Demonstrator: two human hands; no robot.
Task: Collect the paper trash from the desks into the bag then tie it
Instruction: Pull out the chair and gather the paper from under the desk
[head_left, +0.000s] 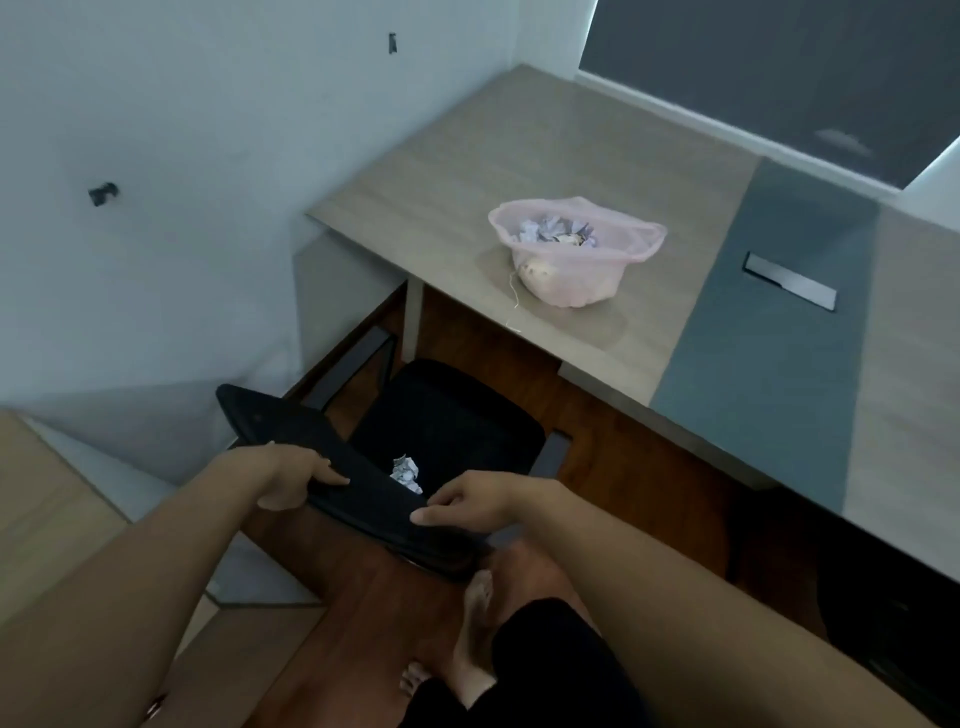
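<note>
A black chair (447, 415) stands pulled out from the table (467, 156), its backrest (291, 431) nearest the person. Both hands hold the top edge of that backrest, apart from each other. The left hand (304, 480) clasps it with fingers laid flat along the upper face and the thumb tucked under the edge. The right hand (467, 501) grips it further along, the thumb stretched out on the near face and the fingers curled over the far edge.

A crumpled paper ball (408, 472) lies on the chair's seat, just beyond the backrest and between the two hands; neither hand touches it.

Beyond the chair, up on the table and well apart from the hands, sits the pink bag (571, 275). Its mouth is open and untied, and crumpled papers (556, 231) show inside. A thin thread (514, 301) hangs from the bag's side nearest the chair and trails on the tabletop.

To the right of the chair, past the bag, a grey-blue strip (779, 338) runs across the table, with a cable slot (789, 280) in it.

Under and around the chair is a reddish wooden floor (363, 597). The person's bare foot (475, 623) stands on it just behind the backrest.
</note>
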